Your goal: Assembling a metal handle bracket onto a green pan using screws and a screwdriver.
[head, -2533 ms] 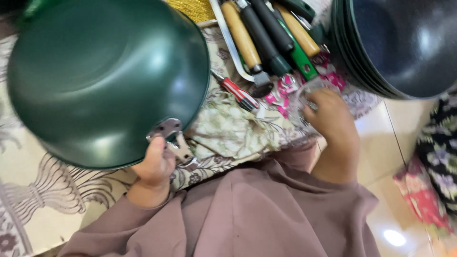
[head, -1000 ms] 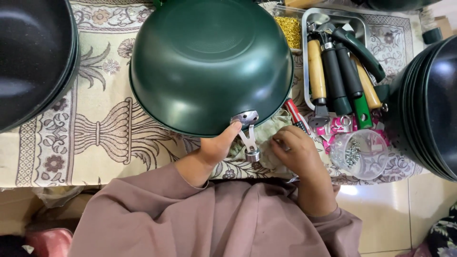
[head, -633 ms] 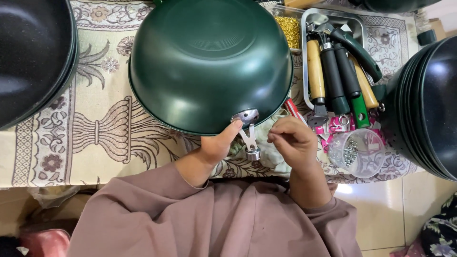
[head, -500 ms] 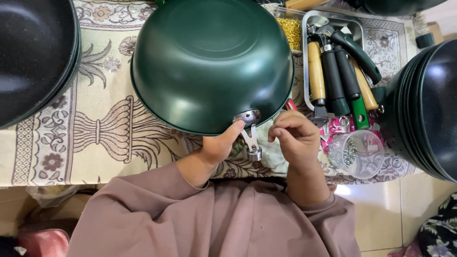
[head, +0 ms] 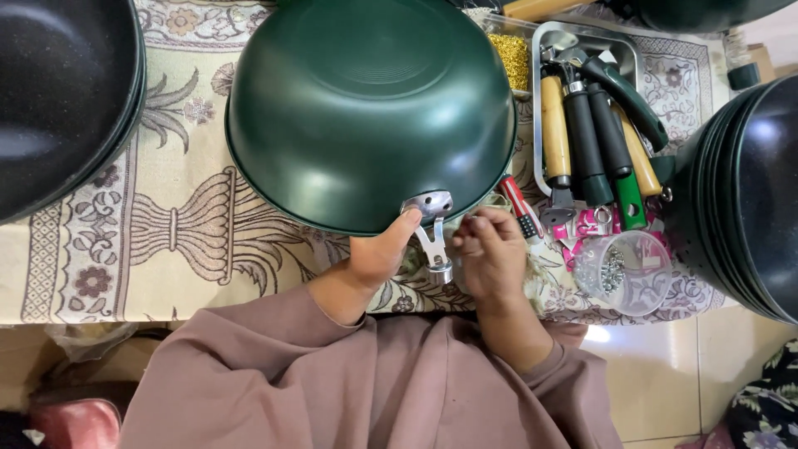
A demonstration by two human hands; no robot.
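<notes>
I am steadying the green pan [head: 370, 108], upside down on the patterned cloth [head: 166, 233], with my left hand [head: 381, 254] gripping its rim beside the metal handle bracket [head: 432, 233]. My right hand [head: 490, 254] is pinching closed just right of that bracket; what it pinches I cannot tell.

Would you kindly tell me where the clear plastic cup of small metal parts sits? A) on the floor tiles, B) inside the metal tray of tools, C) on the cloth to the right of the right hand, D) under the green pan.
C: the clear cup stands on the patterned cloth, right of the right hand and below the tool tray.
</notes>
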